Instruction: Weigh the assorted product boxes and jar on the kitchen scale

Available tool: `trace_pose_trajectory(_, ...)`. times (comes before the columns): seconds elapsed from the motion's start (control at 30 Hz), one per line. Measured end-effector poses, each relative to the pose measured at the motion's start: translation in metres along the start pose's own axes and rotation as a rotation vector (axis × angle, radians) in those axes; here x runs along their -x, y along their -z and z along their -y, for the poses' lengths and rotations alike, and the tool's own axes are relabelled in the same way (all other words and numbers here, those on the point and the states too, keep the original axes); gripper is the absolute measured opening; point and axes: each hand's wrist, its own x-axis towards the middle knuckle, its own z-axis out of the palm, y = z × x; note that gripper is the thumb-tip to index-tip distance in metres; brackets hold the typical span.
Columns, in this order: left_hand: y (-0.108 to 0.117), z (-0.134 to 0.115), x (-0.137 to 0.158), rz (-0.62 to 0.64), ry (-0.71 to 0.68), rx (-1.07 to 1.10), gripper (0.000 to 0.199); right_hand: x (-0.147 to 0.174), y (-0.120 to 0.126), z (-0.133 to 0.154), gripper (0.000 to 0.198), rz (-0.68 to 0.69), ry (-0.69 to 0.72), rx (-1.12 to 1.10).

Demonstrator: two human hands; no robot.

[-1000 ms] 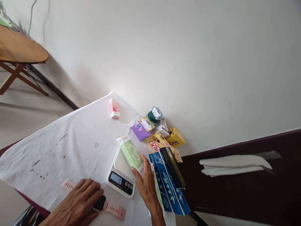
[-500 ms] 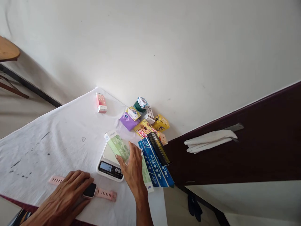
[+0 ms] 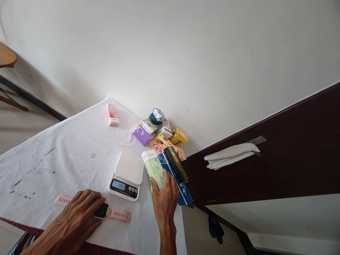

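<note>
My right hand [image 3: 166, 196] grips a light green box [image 3: 154, 166] between thumb and fingers, just right of the white kitchen scale [image 3: 130, 166]. The scale's plate is bare, and its display seems to read 144. At the lower left, my left hand [image 3: 79, 214] lies with its fingers stretched out over a smartwatch [image 3: 101, 211] on a pink strap. Its fingertips are at the edge of the dark watch face, and part of the strap is hidden beneath it. A blue box [image 3: 185, 194] lies just right of my right hand, partly covered by the green box.
A pink box [image 3: 112, 115] stands near the cloth's far corner. Close to the wall are a purple pack [image 3: 143, 135], several small cartons, a yellow box [image 3: 179, 137] and a black-and-yellow box [image 3: 176, 164]. A white cloth [image 3: 232, 154] hangs on the dark panel at right.
My right hand has moved right with the green box, lifting it off the scale. The display has gone from 0 to a three-digit number. My left hand stays over the watch.
</note>
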Motion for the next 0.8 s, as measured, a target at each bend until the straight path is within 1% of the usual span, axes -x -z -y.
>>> trace_pose_trajectory(0.1,0.0,0.001,0.001,0.001,-0.007,0.005,0.043,0.012,0.008,-0.025,0.08,-0.02,-0.099,0.098)
trace_pose_trajectory(0.2,0.0,0.001,0.002,0.005,-0.006,0.022,0.043,0.024,0.004,-0.041,0.086,0.0,-0.153,0.166)
trace_pose_trajectory(0.33,-0.005,0.001,0.004,-0.01,0.033,0.05,0.042,0.035,-0.007,-0.051,0.087,0.006,-0.128,0.195)
trace_pose_trajectory(0.47,-0.009,0.002,0.008,-0.003,0.022,0.02,0.045,0.03,-0.003,-0.047,0.082,-0.028,-0.056,0.25)
trace_pose_trajectory(0.57,-0.007,-0.001,0.009,0.014,0.049,0.011,0.045,0.012,0.002,-0.03,0.074,-0.088,0.018,0.239)
trace_pose_trajectory(0.63,-0.003,-0.005,0.007,0.006,0.065,0.007,0.048,-0.006,-0.003,-0.009,0.063,-0.078,0.101,0.12)
trace_pose_trajectory(0.7,0.002,-0.008,0.004,-0.006,0.063,0.008,0.052,-0.029,-0.016,0.019,0.052,-0.028,0.192,-0.032)
trace_pose_trajectory(0.8,0.008,-0.008,-0.001,-0.021,0.029,0.017,0.054,-0.071,-0.046,0.073,0.04,0.08,0.325,-0.193)
